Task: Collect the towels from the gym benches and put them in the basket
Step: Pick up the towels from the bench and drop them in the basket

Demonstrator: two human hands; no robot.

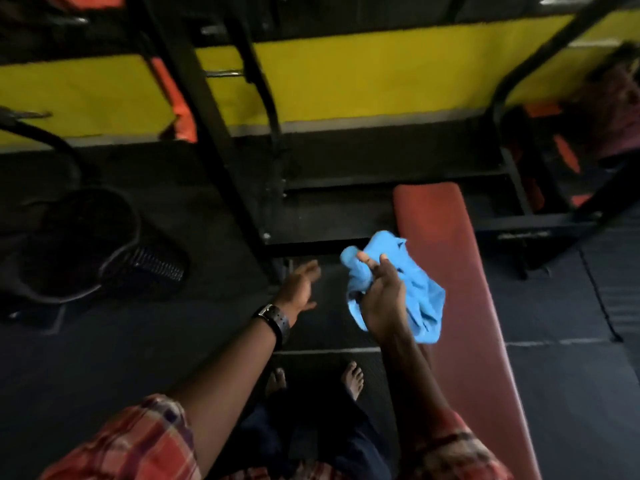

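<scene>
Closest in are two red check sleeves [138,441] and two bare feet [353,379] on the dark floor [121,358]. The feet stand just left of the long left edge of the red bench [457,244]. A thin white line [329,350] runs across the floor just past the toes. The left arm has a dark watch [275,318] on the wrist. The left hand [299,289] is open, with its fingers straight, and it holds nothing. It is up in the air over the floor. The right hand [381,303] is just beside it and grips a bunched blue towel [415,299]. Two of its fingers stick up, and the towel hangs out on both sides of the hand. The towel is in the air over the left edge of the bench and does not lie on it. The bench runs away from the person, and its round far end stops just short of some low black bars. Far off to the left, the black basket [156,265] sits on the floor, well apart from both hands. There is a wide patch of bare floor between the person and the basket. A black metal frame [214,133] stands past the hands, and one slanted post comes down to the floor between the basket and the bench. Farthest back is a yellow wall [363,81].
</scene>
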